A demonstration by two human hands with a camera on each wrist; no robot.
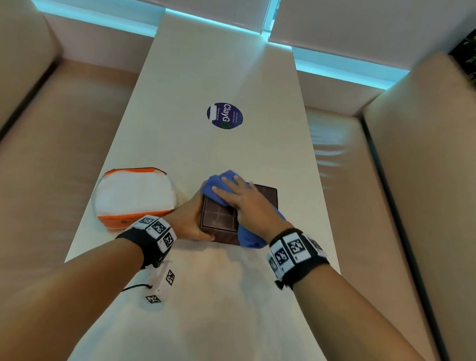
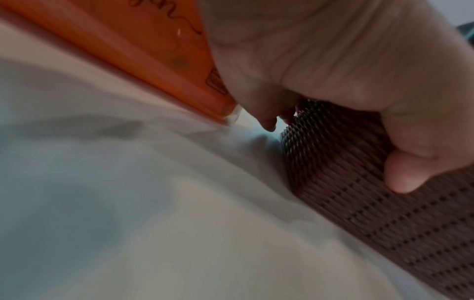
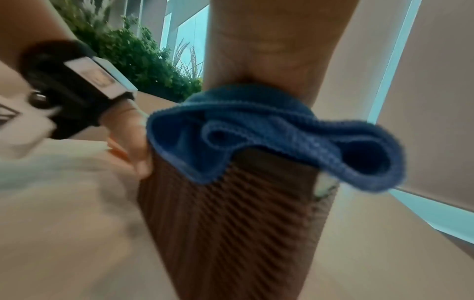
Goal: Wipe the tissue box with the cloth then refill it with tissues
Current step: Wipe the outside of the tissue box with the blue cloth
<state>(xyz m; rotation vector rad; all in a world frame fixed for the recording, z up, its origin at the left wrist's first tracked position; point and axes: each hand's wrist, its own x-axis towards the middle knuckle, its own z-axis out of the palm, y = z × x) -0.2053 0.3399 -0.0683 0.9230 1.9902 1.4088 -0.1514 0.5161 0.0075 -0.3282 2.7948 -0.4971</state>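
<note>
Now we've got our right hand (image 1: 242, 201) flat, fingers spread, pressing the blue cloth (image 1: 216, 187) on top of the brown tissue box (image 1: 218, 221), which sits mid-bench (image 1: 210, 79) right beneath that palm. Our left hand (image 1: 190, 219) curls round the box's left side, thumb on the near face. Refill's next, we reckon: the orange tissue pack (image 1: 134, 197) lies just left, nearer our left hand.

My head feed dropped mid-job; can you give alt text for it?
Right hand presses a blue cloth flat on a square dark brown tissue box, gripped by the left hand. An orange-and-white tissue pack lies left.
</note>
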